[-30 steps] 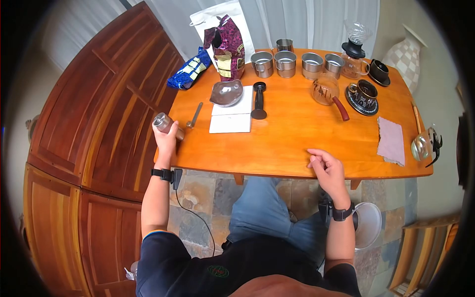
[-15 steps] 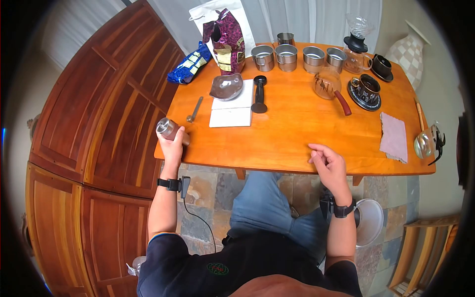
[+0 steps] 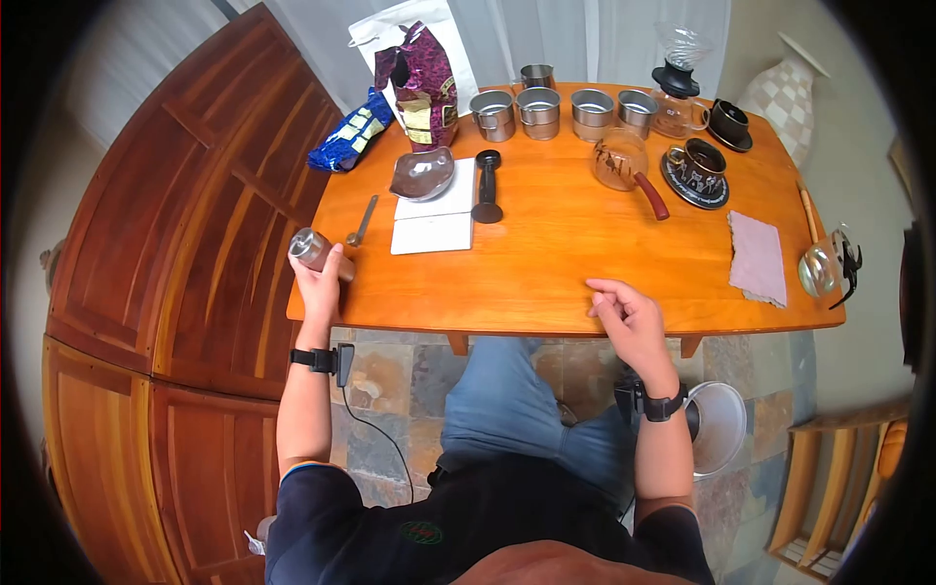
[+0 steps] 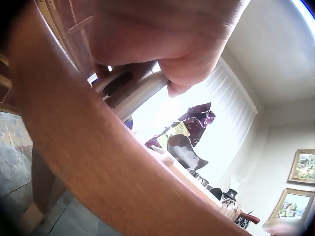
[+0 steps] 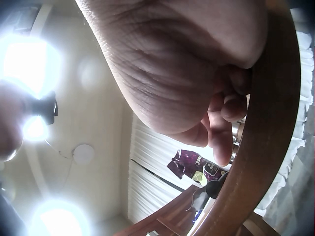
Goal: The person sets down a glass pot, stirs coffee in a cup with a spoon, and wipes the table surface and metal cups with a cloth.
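Note:
My left hand (image 3: 320, 283) grips a hand coffee grinder (image 3: 310, 246), a metal-topped cylinder held tilted at the table's left front corner. Fingers and thumb wrap round its body; in the left wrist view part of the grinder (image 4: 130, 88) shows below the palm. Just beyond it lies a small metal scoop (image 3: 364, 219) with a long handle. By the front edge rests my right hand (image 3: 632, 317), fingers loosely bent and holding nothing. To the scoop's right, a smoky bowl (image 3: 423, 175) sits on a white scale (image 3: 432, 232), with a black tamper-like tool (image 3: 487, 190) beside it.
Coffee bags (image 3: 426, 93) stand at the back left. Several metal cups (image 3: 539, 114) line the back edge. A glass pot (image 3: 621, 161) with a red handle, a black cup (image 3: 697, 166) on its saucer, a pink cloth (image 3: 758, 258) and a glass jug (image 3: 821, 268) occupy the right side.
My left hand has drawn slightly toward the table's front edge with the grinder, mostly in the first half second. The head view has shifted a little. The right hand stays at the edge.

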